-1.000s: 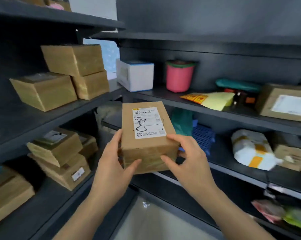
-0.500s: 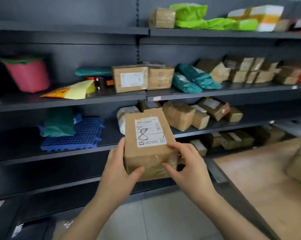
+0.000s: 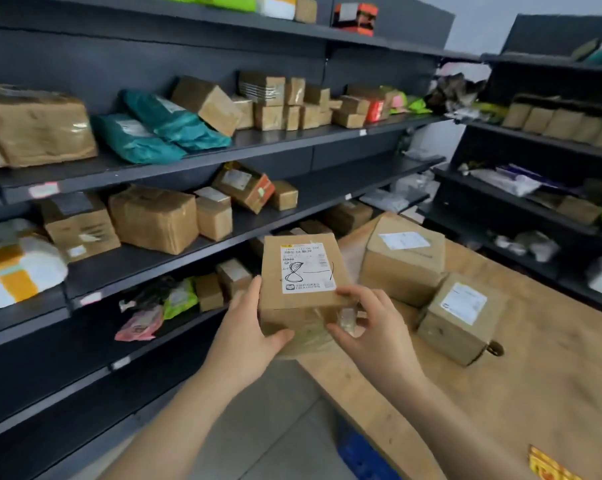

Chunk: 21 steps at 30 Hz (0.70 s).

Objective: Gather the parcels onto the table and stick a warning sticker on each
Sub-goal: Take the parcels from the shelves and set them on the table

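a rectangular cardboard box (image 3: 301, 271) with a white label sits in the air at the wooden table's (image 3: 535, 386) near corner. the left hand (image 3: 247, 336) and right hand (image 3: 369, 327) grasp its taped lower end. two boxier cartons (image 3: 401, 259) rest on the table.

The left forearm (image 3: 188, 403) and right forearm (image 3: 441, 420) reach forward, bare. The left hand (image 3: 251, 327) grips the box (image 3: 299, 271) at its left side, thumb across the front. The right hand (image 3: 372, 327) pinches its near right corner.
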Motion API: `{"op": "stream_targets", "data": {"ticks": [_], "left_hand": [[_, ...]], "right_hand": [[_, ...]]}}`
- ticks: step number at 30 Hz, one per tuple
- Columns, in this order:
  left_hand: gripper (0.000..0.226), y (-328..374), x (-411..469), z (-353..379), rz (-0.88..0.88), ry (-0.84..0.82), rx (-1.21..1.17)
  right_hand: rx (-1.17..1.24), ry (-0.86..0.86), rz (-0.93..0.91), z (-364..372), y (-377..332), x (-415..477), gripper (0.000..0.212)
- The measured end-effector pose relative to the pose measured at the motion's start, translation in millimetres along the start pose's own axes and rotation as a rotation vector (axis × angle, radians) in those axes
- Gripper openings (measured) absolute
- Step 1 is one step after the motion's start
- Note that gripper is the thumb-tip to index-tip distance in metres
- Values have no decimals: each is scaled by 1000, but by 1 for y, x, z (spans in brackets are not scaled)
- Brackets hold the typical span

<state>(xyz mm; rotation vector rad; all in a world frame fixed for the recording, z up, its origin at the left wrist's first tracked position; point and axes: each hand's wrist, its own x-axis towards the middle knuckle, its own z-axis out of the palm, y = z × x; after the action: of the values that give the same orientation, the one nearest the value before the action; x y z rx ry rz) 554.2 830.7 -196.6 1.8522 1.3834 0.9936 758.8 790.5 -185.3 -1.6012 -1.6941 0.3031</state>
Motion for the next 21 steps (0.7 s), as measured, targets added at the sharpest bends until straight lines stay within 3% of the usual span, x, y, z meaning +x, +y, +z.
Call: {"op": "stream_targets", "data": {"ticks": [11,21], "left_hand": [[87,-31,112,106,24,-290,87],[94,-93,190,150,30,-450,129]], "right_hand": [[-24,69,341,19,114,38,50],[-116,5,549,76,161,79,56]]}}
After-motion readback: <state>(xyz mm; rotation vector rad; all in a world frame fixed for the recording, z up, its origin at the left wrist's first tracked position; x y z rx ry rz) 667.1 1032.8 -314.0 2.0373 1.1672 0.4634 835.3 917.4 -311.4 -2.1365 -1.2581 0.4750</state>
